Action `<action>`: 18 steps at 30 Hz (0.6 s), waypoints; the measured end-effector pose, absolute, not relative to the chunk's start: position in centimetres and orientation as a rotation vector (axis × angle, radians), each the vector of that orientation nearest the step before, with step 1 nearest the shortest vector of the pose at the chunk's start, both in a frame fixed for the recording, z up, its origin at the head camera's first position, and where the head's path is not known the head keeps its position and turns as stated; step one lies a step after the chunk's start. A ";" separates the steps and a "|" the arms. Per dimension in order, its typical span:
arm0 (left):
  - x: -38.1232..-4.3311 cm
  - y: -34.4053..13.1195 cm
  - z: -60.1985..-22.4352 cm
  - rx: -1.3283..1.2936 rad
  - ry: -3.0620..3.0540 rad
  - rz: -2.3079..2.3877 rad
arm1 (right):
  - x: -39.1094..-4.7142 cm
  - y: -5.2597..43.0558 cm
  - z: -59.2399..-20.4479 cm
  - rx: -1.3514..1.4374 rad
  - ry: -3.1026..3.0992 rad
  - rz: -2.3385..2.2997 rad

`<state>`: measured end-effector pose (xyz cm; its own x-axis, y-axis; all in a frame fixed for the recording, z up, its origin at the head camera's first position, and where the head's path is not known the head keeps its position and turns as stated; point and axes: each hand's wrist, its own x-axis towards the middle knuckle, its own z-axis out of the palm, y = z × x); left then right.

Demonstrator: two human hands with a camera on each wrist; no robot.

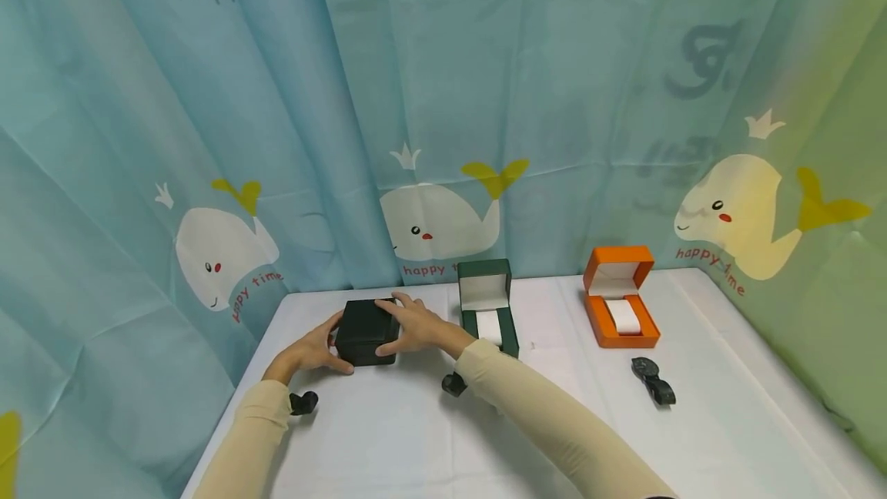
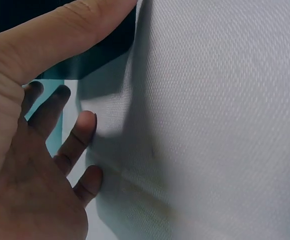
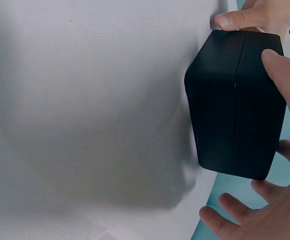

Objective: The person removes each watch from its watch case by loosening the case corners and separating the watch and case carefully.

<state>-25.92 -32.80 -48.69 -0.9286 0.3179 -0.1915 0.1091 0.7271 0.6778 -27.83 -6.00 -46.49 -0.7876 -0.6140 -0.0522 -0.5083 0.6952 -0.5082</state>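
Observation:
A closed black box (image 1: 360, 341), with a seam running round it, sits on the left part of the table. At its left end, my left hand (image 1: 312, 349) holds it, thumb along the near side and index finger toward the back. The other fingers of that hand (image 2: 50, 150) spread apart beside the box in the left wrist view. From the right, my right hand (image 1: 416, 326) grips the upper part, its thumb (image 3: 284, 75) on the front near the seam and fingers reaching over the far side. What the box contains is hidden.
Right of the box stands an open green watch box (image 1: 487, 303) with a white cushion, partly behind my right forearm. Farther right are an open orange watch box (image 1: 620, 295) and a black wristwatch (image 1: 651, 380). A blue curtain (image 1: 430, 98) hangs behind the white table (image 1: 388, 445).

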 end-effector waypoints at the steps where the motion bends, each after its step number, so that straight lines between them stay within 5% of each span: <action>1: -26.0 -32.9 -48.7 0.341 2.626 1.014 | -27.8 -6.1 -46.4 -0.900 2.689 -0.704; 18: -26.8 -33.4 -49.3 0.413 2.532 1.161 | -28.3 -6.8 -46.7 -0.885 2.748 -0.649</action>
<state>-26.80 -33.40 -49.27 -0.9054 0.3890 -0.1700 0.1249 0.6268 0.7691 -28.32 -6.80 -46.66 -0.8057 -0.5911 -0.0388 -0.5113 0.7270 -0.4582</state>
